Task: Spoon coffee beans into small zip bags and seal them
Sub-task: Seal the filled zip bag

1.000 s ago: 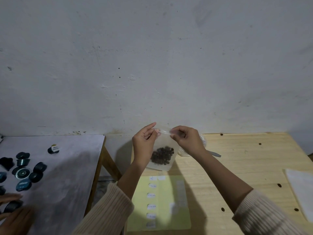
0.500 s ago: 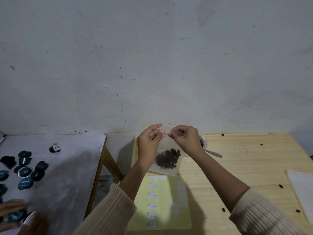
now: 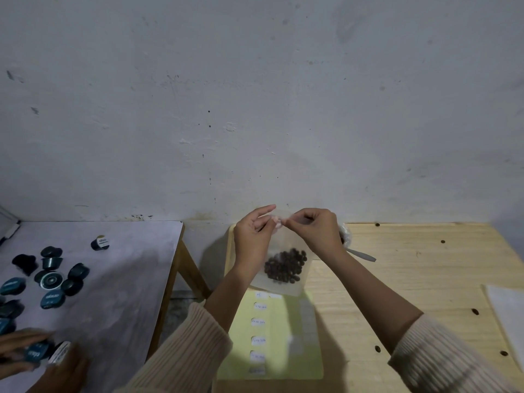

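Zip bag [image 3: 287, 241]: clear, held up over the wooden tabletop [image 3: 411, 282] near its far left corner.
Coffee beans [image 3: 285, 265]: a dark heap in the bag's bottom.
Left grip [image 3: 253, 240]: clenched on the bag's top edge, thumb and finger pinching it.
Right grip [image 3: 318, 232]: pinches the same edge, fingertips just beside the left's.
Spoon [image 3: 362, 255]: handle shows behind the right wrist.
Yellow label sheet [image 3: 286, 340]: flat, below the bag.
Coffee capsules [image 3: 51, 279]: scattered on the grey tabletop [image 3: 127, 279] at left.

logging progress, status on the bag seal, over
Status: left hand and right hand pinching zip bag top edge. Coffee beans inside. Nothing in the way.
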Available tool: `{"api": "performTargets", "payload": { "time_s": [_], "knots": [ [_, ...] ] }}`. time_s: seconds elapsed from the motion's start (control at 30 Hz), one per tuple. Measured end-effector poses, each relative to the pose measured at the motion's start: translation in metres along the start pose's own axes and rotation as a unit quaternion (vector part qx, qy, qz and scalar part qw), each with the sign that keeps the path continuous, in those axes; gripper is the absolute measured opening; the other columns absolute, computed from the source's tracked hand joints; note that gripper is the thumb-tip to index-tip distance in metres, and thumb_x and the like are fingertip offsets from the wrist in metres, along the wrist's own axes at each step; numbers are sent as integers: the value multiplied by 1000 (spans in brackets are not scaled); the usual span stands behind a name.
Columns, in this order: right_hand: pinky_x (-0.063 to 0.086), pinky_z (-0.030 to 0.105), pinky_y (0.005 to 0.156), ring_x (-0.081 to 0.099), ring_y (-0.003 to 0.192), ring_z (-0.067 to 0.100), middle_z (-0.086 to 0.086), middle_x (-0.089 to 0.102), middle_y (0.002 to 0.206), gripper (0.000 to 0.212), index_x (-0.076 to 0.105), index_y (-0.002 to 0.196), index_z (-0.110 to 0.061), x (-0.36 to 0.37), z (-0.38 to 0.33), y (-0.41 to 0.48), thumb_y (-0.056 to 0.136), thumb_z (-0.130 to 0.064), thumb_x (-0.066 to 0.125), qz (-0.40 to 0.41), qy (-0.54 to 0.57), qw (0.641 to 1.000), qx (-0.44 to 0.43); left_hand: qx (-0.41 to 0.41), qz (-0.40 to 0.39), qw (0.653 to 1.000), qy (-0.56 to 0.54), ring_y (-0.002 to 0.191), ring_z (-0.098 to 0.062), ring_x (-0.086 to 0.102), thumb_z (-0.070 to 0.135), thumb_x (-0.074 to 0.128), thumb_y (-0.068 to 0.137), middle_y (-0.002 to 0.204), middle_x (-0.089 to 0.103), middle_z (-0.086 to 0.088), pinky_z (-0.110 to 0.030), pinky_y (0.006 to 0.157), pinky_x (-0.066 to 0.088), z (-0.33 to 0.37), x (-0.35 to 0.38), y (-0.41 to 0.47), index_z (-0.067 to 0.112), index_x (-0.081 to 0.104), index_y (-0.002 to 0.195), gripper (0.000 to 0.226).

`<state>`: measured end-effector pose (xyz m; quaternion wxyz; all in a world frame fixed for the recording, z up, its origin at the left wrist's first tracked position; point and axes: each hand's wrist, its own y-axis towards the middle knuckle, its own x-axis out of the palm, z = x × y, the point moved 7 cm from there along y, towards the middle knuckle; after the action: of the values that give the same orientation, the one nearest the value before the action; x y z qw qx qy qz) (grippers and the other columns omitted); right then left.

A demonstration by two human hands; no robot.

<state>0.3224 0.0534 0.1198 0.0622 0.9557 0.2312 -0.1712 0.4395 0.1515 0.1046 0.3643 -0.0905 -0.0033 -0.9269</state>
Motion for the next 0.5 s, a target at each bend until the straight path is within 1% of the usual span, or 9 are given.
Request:
{"api": "performTargets", "payload": {
  "time_s": [0.1, 0.13, 0.2, 0.23, 0.3, 0.33, 0.4, 0.47, 0.5],
  "knots": [
    [47, 11, 62, 65, 68, 4, 2, 71, 71, 13, 72, 69, -12, 3, 5, 0, 74, -23, 77, -13, -4, 1000, 12, 7, -11, 1000, 17, 87, -20, 71, 3, 66, 84, 86, 74, -6, -41, 90, 53, -2, -4, -2, 25, 68, 100, 27],
    [47, 10, 64, 65, 71, 2, 0, 71, 73, 12, 71, 71, -13, 3, 5, 0, 75, -23, 76, -21, -8, 1000, 10, 14, -20, 999, 33, 87, -19, 71, 6, 68, 83, 86, 74, -4, -41, 90, 53, -2, -5, -2, 28, 68, 100, 28],
    [44, 3, 65, 62, 70, -7, -4, 70, 76, 6, 71, 75, -15, 3, 3, 0, 78, -19, 74, -46, -9, 999, 0, 19, -36, 998, 52, 88, -19, 70, 8, 70, 82, 85, 73, -2, -41, 91, 52, -1, -7, -1, 31, 68, 102, 31],
    [43, 2, 66, 61, 70, -10, -4, 69, 79, 2, 71, 79, -14, 3, 2, 0, 79, -15, 73, -63, -3, 998, -3, 15, -36, 998, 47, 88, -19, 70, 6, 69, 81, 85, 73, -4, -41, 91, 52, -1, -9, -1, 30, 68, 103, 33],
    [44, 2, 69, 60, 72, -13, -5, 68, 84, 8, 71, 87, -12, 3, 0, 0, 80, -8, 70, -101, 7, 995, -2, 7, -25, 999, 30, 87, -20, 70, 0, 68, 81, 87, 71, -8, -41, 90, 53, -1, -14, -1, 24, 67, 106, 35],
    [44, 3, 67, 59, 71, -14, -6, 68, 84, 12, 71, 89, -12, 2, 0, -1, 80, -6, 70, -119, 9, 993, 4, 7, -21, 999, 26, 86, -20, 70, -2, 67, 81, 86, 70, -9, -41, 90, 53, 0, -15, -1, 21, 67, 107, 35],
    [42, 3, 57, 56, 61, -13, -8, 64, 79, 15, 70, 93, -8, 0, 2, -2, 80, -1, 68, -142, 2, 990, 14, 10, -21, 999, 24, 83, -20, 68, -3, 67, 80, 82, 67, -10, -42, 90, 53, -1, -19, -1, 17, 67, 107, 34],
    [39, 4, 49, 53, 52, -11, -9, 61, 74, 16, 69, 96, -3, -1, 7, -2, 81, 2, 67, -142, -10, 990, 18, 11, -29, 999, 31, 83, -22, 66, -2, 68, 79, 80, 65, -13, -44, 90, 53, -2, -23, 0, 15, 67, 107, 32],
    [38, 4, 49, 53, 53, -10, -8, 61, 73, 15, 69, 95, -3, -1, 9, -2, 81, 2, 66, -136, -18, 990, 18, 13, -33, 999, 39, 84, -23, 66, 0, 69, 79, 81, 64, -15, -44, 90, 53, -2, -24, 1, 15, 67, 106, 31]
  ]
}}
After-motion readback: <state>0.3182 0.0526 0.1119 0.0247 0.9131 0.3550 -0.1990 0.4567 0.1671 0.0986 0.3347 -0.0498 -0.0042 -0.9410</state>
